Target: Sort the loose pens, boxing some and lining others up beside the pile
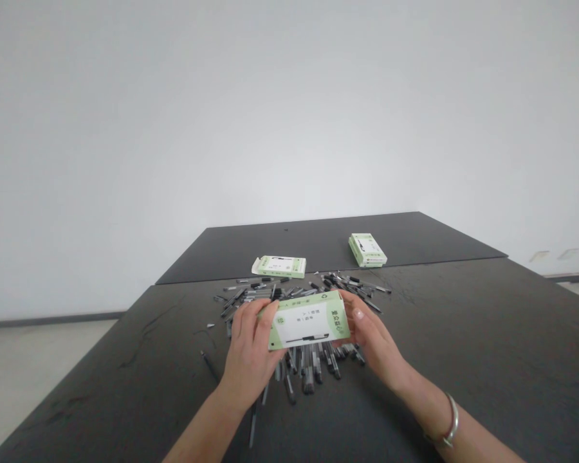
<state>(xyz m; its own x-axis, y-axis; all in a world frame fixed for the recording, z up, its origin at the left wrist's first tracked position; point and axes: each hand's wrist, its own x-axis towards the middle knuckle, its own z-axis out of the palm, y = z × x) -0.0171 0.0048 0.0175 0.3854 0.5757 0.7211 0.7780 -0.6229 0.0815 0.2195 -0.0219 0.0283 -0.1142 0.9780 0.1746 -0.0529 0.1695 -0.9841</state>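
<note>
Between my two hands a green and white pen box (309, 320) is held up above the table, its printed face with a pen picture turned toward me. My left hand (251, 347) grips the box's left end, fingers over the top edge. At the right end, my right hand (374, 334) has its fingers closed around the edge; the fingertips behind the box are hidden. Below and behind the box lies a loose heap of black and clear pens (311, 373), partly covered by the box and my hands.
A similar pen box (282, 265) with its left end flap out lies behind the heap. Farther right are stacked pen boxes (367, 249). Single pens (253, 424) lie near my left forearm. The dark table (463, 334) has a seam across it, and a pale wall stands behind.
</note>
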